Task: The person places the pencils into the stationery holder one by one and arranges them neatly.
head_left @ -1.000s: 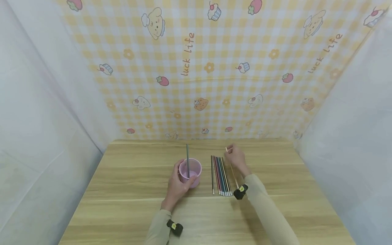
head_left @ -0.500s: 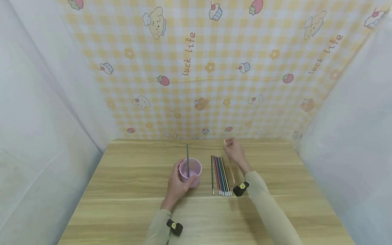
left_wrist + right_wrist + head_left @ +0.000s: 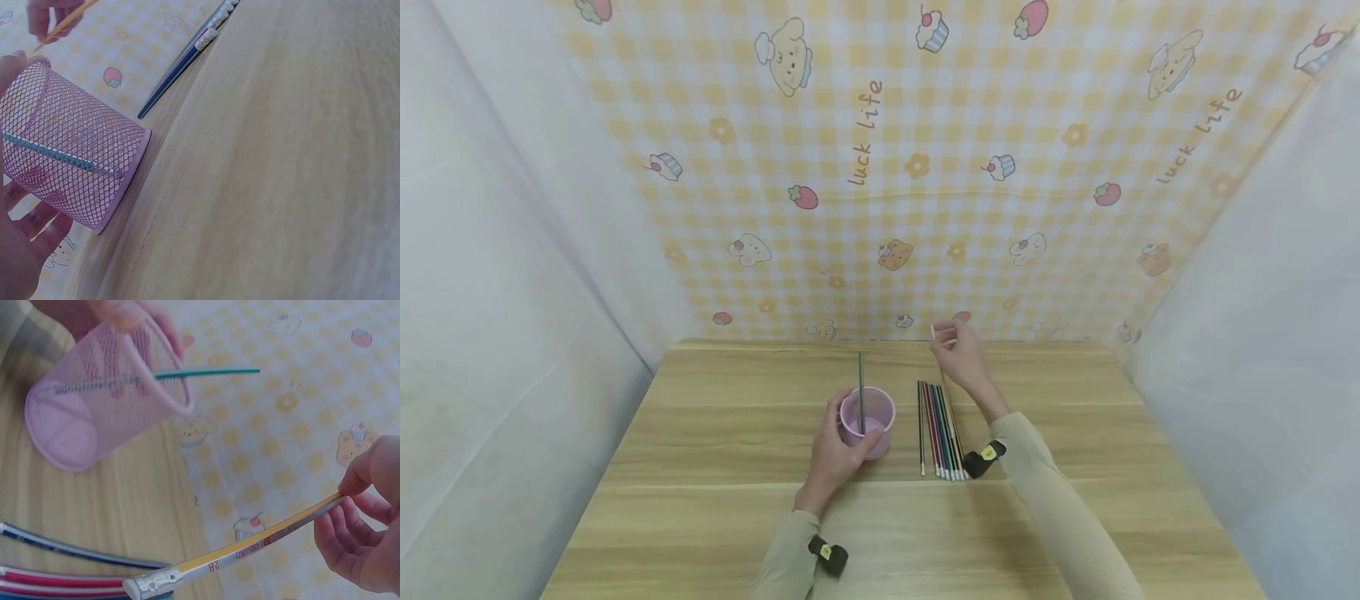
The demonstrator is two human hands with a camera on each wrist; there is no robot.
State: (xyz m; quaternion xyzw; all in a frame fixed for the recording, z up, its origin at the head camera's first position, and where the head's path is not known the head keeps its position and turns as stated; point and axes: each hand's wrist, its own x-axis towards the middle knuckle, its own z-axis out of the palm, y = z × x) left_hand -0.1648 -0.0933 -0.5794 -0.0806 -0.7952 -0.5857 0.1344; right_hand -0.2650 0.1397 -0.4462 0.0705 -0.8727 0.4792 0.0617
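My left hand grips a pink mesh pencil cup standing on the table, fingers round its side and thumb near the rim. A single green pencil leans inside the cup, sticking out above it. Off to the right, my right hand pinches a yellow pencil near one end, between thumb and fingers. That pencil hangs in the air with its white eraser end downward, as the right wrist view shows. Below it lies a row of several pencils in dark, red, blue and green colours, erasers toward me.
The wooden table carries the cup and pencils. Behind its far edge hangs a yellow checked cloth with cartoon prints. White curtains stand on both sides.
My right hand has lifted the yellow pencil up and moved it left, from beside the row to over it. The left hand and cup have stayed in place.
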